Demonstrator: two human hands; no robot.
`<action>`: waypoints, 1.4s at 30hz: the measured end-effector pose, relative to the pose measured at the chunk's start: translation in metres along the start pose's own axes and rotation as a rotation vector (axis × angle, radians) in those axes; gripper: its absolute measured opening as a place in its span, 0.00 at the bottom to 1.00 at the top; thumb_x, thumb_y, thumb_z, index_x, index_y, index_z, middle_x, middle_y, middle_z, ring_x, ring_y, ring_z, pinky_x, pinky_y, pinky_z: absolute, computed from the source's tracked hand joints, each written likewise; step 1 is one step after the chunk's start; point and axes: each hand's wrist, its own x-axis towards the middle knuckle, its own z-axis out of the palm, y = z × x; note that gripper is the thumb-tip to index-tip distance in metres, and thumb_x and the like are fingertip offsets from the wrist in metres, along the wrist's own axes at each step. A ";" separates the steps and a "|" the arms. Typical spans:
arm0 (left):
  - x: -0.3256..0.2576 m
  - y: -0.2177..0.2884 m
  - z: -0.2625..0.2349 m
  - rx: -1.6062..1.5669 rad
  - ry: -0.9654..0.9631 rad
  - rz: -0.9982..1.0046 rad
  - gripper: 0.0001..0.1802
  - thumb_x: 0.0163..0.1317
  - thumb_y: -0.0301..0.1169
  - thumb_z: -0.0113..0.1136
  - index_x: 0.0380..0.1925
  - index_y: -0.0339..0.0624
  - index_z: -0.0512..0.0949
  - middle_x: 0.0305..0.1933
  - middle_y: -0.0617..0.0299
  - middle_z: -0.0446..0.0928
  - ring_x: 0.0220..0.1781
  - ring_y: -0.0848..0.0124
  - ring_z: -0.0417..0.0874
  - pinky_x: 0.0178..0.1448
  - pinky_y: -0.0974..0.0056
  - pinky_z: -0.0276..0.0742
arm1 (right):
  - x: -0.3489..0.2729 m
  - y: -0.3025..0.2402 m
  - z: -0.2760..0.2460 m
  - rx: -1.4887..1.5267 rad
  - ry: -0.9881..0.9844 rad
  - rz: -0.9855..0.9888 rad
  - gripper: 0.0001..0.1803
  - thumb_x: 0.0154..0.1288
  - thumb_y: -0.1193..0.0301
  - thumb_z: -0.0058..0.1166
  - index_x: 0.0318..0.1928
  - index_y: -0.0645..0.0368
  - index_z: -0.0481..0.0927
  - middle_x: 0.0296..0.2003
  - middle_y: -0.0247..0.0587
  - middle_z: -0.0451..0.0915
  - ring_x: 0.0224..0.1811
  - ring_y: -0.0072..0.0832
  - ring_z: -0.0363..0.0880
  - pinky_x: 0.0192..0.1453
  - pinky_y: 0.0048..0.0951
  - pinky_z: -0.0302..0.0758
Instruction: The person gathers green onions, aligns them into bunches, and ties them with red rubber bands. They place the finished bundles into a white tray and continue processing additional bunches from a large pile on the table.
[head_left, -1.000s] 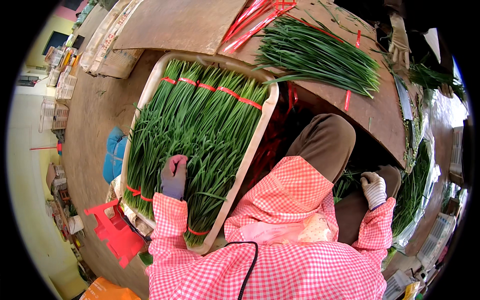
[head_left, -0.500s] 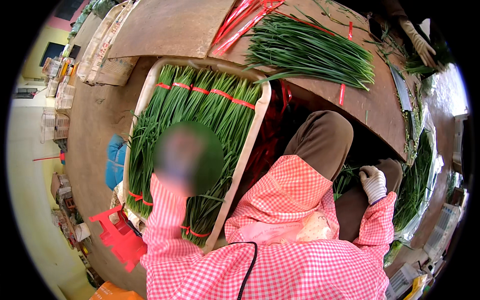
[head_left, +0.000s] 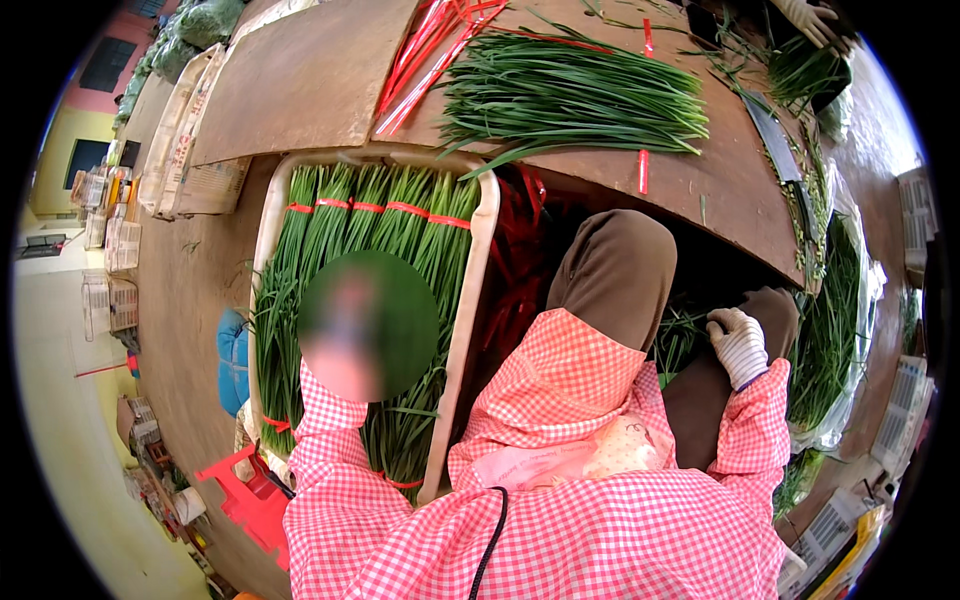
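Observation:
My left hand (head_left: 350, 325) reaches into the white plastic crate (head_left: 467, 290) and lies over bundles of garlic chives (head_left: 400, 225); a round blur covers it, so its fingers and anything in them are hidden. Red ties band the bundles, which lie side by side in the crate. My right hand (head_left: 740, 345), in a pale knitted glove, rests on my right leg with its fingers loosely bent and nothing visible in them. On the wooden table lies a loose pile of garlic chives (head_left: 575, 92), across a red strip (head_left: 643, 170).
More red strips (head_left: 425, 65) lie on the table left of the pile. A red plastic stool (head_left: 250, 510) and a blue bundle (head_left: 232, 360) stand left of the crate. Chives fill a clear plastic bag (head_left: 835, 340) at right. Another person's gloved hand (head_left: 808, 18) shows at far right.
The view has shifted, so crate and table sit a little differently in it. My left hand stays over the crate and my right hand on my leg. The other person's hand has moved up.

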 end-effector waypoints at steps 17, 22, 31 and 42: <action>0.021 -0.080 0.000 0.250 0.071 0.133 0.08 0.61 0.28 0.58 0.39 0.37 0.79 0.25 0.72 0.76 0.20 0.84 0.61 0.23 0.76 0.58 | -0.004 0.000 0.001 0.035 0.032 0.018 0.08 0.53 0.72 0.58 0.35 0.58 0.83 0.29 0.47 0.80 0.34 0.43 0.80 0.42 0.38 0.75; 0.008 -0.008 0.022 0.013 0.046 -0.079 0.08 0.62 0.28 0.55 0.38 0.36 0.78 0.24 0.69 0.76 0.20 0.83 0.65 0.25 0.74 0.61 | -0.006 0.005 0.001 0.041 0.036 0.029 0.08 0.53 0.71 0.58 0.35 0.57 0.83 0.29 0.47 0.80 0.34 0.44 0.79 0.42 0.38 0.75; -0.075 0.124 0.066 0.502 -0.434 0.696 0.16 0.56 0.24 0.58 0.46 0.41 0.76 0.41 0.53 0.78 0.42 0.58 0.79 0.48 0.60 0.74 | -0.008 0.003 -0.002 -0.011 0.033 0.043 0.09 0.54 0.69 0.57 0.35 0.57 0.83 0.31 0.46 0.80 0.36 0.44 0.79 0.43 0.39 0.75; 0.030 0.040 0.101 0.953 0.132 0.752 0.36 0.60 0.40 0.52 0.66 0.37 0.56 0.68 0.45 0.58 0.67 0.49 0.61 0.69 0.46 0.53 | -0.005 -0.004 0.001 -0.020 0.012 0.043 0.09 0.53 0.68 0.57 0.35 0.55 0.83 0.31 0.46 0.80 0.36 0.43 0.79 0.43 0.39 0.75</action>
